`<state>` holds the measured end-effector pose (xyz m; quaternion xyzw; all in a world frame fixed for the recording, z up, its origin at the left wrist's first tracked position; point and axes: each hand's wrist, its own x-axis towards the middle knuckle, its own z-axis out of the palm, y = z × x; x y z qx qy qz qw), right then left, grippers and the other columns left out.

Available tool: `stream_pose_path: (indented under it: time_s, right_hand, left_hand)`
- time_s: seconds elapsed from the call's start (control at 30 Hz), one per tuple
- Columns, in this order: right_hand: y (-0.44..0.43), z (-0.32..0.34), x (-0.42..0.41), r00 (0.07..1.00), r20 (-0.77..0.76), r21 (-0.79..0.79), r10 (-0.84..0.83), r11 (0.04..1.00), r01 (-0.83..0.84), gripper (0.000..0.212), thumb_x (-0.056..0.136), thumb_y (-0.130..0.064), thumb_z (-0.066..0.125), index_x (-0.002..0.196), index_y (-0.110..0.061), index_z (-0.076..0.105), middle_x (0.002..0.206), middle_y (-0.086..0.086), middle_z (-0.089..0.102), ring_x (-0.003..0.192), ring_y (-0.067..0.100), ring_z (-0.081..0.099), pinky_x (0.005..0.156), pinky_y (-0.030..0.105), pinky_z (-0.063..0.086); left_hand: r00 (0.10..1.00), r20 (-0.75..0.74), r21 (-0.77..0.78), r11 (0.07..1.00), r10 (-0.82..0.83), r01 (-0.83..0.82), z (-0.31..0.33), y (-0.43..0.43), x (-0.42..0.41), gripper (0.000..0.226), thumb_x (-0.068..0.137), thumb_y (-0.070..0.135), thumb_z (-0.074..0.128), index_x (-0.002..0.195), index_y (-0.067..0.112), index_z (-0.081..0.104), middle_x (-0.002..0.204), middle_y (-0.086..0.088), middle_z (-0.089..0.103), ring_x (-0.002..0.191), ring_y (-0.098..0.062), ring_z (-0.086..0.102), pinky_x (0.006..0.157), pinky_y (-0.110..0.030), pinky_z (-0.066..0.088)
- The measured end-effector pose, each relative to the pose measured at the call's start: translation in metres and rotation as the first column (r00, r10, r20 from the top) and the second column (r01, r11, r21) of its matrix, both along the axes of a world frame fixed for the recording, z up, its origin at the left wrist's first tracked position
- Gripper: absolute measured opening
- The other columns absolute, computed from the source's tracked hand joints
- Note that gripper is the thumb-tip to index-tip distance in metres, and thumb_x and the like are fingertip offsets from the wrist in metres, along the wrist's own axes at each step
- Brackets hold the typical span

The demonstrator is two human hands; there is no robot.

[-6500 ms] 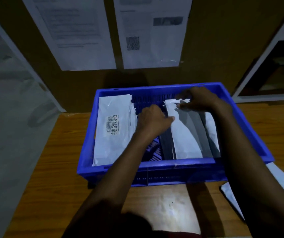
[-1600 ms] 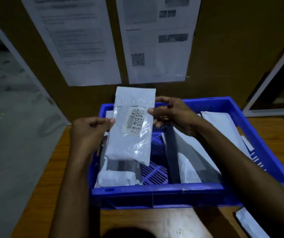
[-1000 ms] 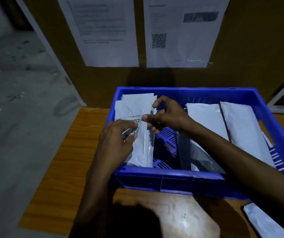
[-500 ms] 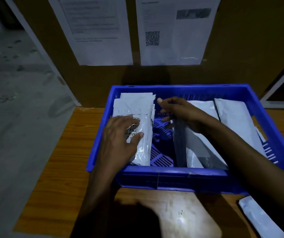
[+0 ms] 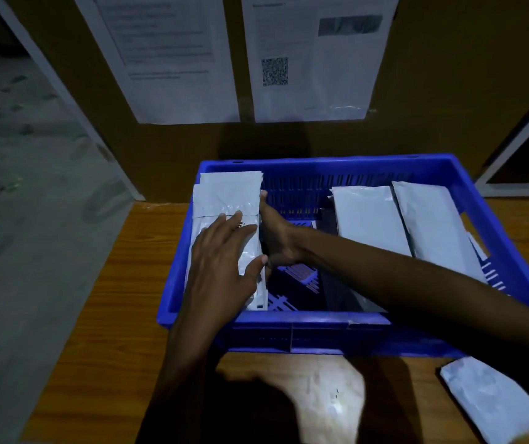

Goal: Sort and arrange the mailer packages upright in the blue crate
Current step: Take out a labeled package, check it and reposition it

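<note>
The blue crate (image 5: 289,318) sits on the wooden worktop (image 5: 122,283). The mailers in it stand in two groups: a left stack (image 5: 224,197) leaning against the crate's left wall, and a right pair (image 5: 372,219) tilted toward the right wall, with bare floor grid between them. One loose mailer (image 5: 487,398) lies flat on the worktop outside the crate, near its front right corner.

The left hand (image 5: 224,261) lies flat on the face of the front mailer in the left stack, fingers straight and spread, pressing rather than gripping. The right hand (image 5: 276,238) reaches across the crate and lays its straight fingers along the stack's right edge. Nothing shows pinched in it, though its thumb is lost in shadow.

The step in hand looks like squaring up that left stack. To do it well, the flat palm should hold the mailers back against the wall so they cannot slide down, while the right hand taps their side edges into line. The tops are stepped — each one should be seated on the crate floor, not on a neighbour. These bags look slick, so press gently and lift the palm last. The right pair leans a good deal and the loose mailer is not yet in, so the job seems only partly done.
</note>
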<state>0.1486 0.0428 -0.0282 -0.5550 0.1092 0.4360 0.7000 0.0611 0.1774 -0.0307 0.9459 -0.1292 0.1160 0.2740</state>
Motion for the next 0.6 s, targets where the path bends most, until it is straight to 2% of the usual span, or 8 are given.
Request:
stream_pose_path:
  time_s: [0.07, 0.13, 0.2, 0.23, 0.3, 0.37, 0.5, 0.6]
  right_hand:
    - [0.004, -0.002, 0.003, 1.0, 0.012, -0.022, -0.007, 1.0, 0.007, 0.099, 0.083, -0.094, 0.009, 0.115, -0.025, 0.072, 0.109, 0.013, 0.077, 0.108, 0.035, 0.066, 0.094, 0.051, 0.053]
    - [0.0, -0.001, 0.004, 0.999, -0.014, -0.061, -0.034, 0.998, 0.033, 0.102, 0.084, -0.092, 0.002, 0.117, -0.023, 0.069, 0.114, 0.016, 0.072, 0.104, 0.036, 0.064, 0.083, 0.05, 0.05]
    - [-0.01, 0.006, 0.005, 0.994, -0.048, -0.084, -0.094, 0.992, 0.09, 0.104, 0.086, -0.088, -0.003, 0.126, -0.018, 0.063, 0.133, 0.021, 0.063, 0.109, 0.037, 0.058, 0.082, 0.052, 0.042]
    - [-0.015, 0.012, 0.007, 0.99, -0.055, -0.087, -0.127, 0.989, 0.122, 0.103, 0.088, -0.086, -0.002, 0.134, -0.017, 0.058, 0.14, 0.023, 0.057, 0.116, 0.037, 0.053, 0.086, 0.055, 0.04]
    - [-0.024, 0.022, 0.011, 0.978, -0.066, -0.101, -0.195, 0.977, 0.188, 0.105, 0.088, -0.088, 0.003, 0.154, -0.015, 0.04, 0.156, 0.023, 0.04, 0.137, 0.048, 0.039, 0.104, 0.074, 0.03]
    - [-0.032, 0.026, 0.016, 0.966, -0.036, -0.102, -0.255, 0.963, 0.25, 0.104, 0.085, -0.093, 0.011, 0.163, -0.024, 0.021, 0.168, 0.019, 0.019, 0.148, 0.055, 0.022, 0.101, 0.09, 0.018]
    - [-0.047, 0.034, 0.02, 0.957, 0.002, -0.036, -0.291, 0.956, 0.291, 0.098, 0.089, -0.089, 0.018, 0.164, -0.027, 0.014, 0.169, 0.021, 0.014, 0.146, 0.059, 0.022, 0.093, 0.09, 0.029]
    - [-0.048, 0.036, 0.022, 0.971, -0.031, 0.059, -0.237, 0.969, 0.239, 0.1, 0.085, -0.092, 0.021, 0.163, -0.03, 0.017, 0.166, 0.027, 0.019, 0.143, 0.061, 0.026, 0.093, 0.09, 0.028]
  left_hand:
    - [1.0, 0.0, -0.018, 1.0, -0.002, 0.002, -0.001, 0.002, 0.001, 0.053, 0.089, 0.045, 0.063, 0.137, 0.021, 0.062, 0.154, -0.001, 0.048, 0.149, -0.02, 0.033, 0.122, -0.043, 0.025]
    - [1.0, -0.002, -0.017, 1.0, -0.006, 0.006, 0.0, 0.002, 0.002, 0.053, 0.089, 0.045, 0.062, 0.135, 0.021, 0.063, 0.154, 0.0, 0.049, 0.148, -0.019, 0.034, 0.122, -0.043, 0.026]
    - [1.0, -0.01, -0.023, 1.0, -0.013, 0.013, 0.0, 0.002, 0.001, 0.052, 0.089, 0.044, 0.063, 0.136, 0.021, 0.063, 0.154, 0.0, 0.049, 0.149, -0.019, 0.033, 0.122, -0.043, 0.025]
    - [1.0, -0.01, -0.029, 0.999, -0.016, 0.016, 0.001, 0.003, 0.001, 0.052, 0.089, 0.044, 0.063, 0.136, 0.021, 0.063, 0.154, 0.0, 0.049, 0.149, -0.019, 0.033, 0.122, -0.044, 0.026]
    - [1.0, 0.001, -0.05, 0.999, -0.013, 0.013, 0.002, 0.004, -0.001, 0.05, 0.089, 0.042, 0.064, 0.135, 0.021, 0.063, 0.153, 0.0, 0.05, 0.148, -0.02, 0.034, 0.121, -0.047, 0.028]
    - [1.0, 0.031, -0.066, 0.998, 0.006, -0.004, 0.002, 0.005, -0.001, 0.048, 0.089, 0.04, 0.066, 0.132, 0.021, 0.065, 0.15, -0.001, 0.053, 0.145, -0.023, 0.04, 0.118, -0.051, 0.033]
    - [0.998, 0.045, -0.019, 0.999, 0.037, -0.036, 0.005, 0.005, 0.0, 0.046, 0.086, 0.041, 0.067, 0.128, 0.022, 0.068, 0.147, -0.003, 0.056, 0.14, -0.028, 0.045, 0.111, -0.057, 0.038]
    - [0.997, 0.062, -0.008, 0.999, 0.035, -0.035, 0.009, 0.006, 0.001, 0.046, 0.087, 0.04, 0.067, 0.128, 0.02, 0.069, 0.145, -0.005, 0.057, 0.139, -0.029, 0.047, 0.11, -0.056, 0.04]
